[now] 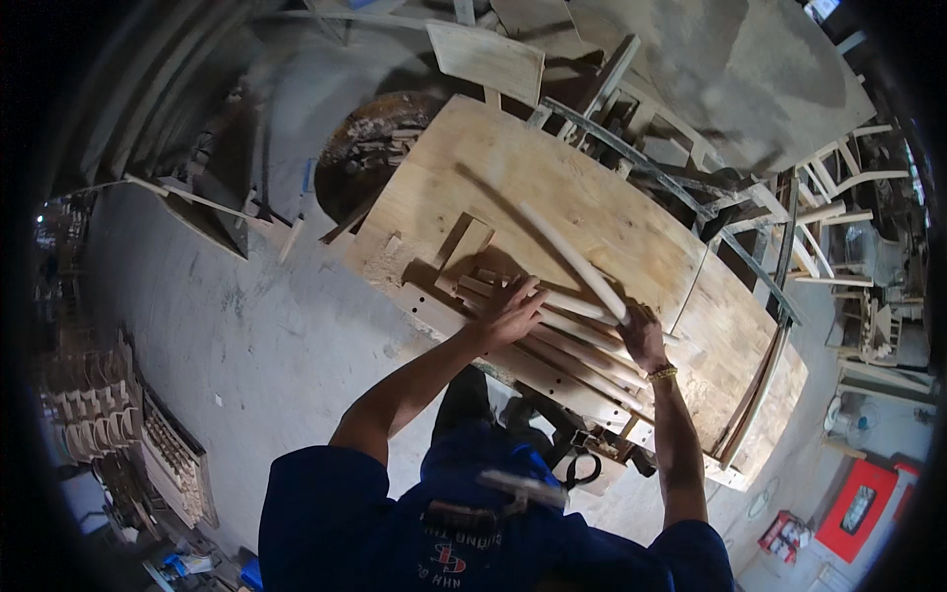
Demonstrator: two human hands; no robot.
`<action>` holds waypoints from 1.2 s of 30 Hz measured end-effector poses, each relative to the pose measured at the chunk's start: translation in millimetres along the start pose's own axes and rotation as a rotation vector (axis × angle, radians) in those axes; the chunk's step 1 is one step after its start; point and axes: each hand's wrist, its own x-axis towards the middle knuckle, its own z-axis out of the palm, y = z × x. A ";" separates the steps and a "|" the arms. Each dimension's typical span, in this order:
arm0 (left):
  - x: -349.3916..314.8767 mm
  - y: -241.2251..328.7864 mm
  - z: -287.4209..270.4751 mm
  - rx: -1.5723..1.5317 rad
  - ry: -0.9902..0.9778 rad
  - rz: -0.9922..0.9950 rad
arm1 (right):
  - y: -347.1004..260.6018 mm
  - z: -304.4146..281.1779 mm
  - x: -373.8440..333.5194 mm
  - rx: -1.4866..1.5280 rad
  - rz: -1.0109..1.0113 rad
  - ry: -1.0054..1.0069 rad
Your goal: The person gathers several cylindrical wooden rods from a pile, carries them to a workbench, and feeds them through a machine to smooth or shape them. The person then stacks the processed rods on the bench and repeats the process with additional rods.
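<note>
Several pale wooden rods (pixel 582 357) lie side by side along the near edge of the plywood worktable (pixel 414 197). My left hand (pixel 511 314) rests across their left ends, its fingers stretched out and spread. Gripped in my right hand (pixel 643 337) is one wooden rod (pixel 572 259), held near its lower right end. It slants up to the left above the table and casts a long dark shadow. A short wooden block (pixel 466 252) sits just past the rods' left ends. Under the rods runs a wooden rail (pixel 434 309) with dark holes.
A round bin (pixel 380 148) with wood offcuts stands beyond the table's left end. Chair frames (pixel 838 183) crowd the right, and a large round board (pixel 730 69) lies at the back. Stacked curved wooden parts (pixel 94 405) stand at left. A red case (pixel 856 508) is at lower right.
</note>
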 end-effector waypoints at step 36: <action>21.3 -4.9 -10.7 -0.099 -0.206 0.128 | -27.1 19.4 -32.8 -0.270 0.017 0.103</action>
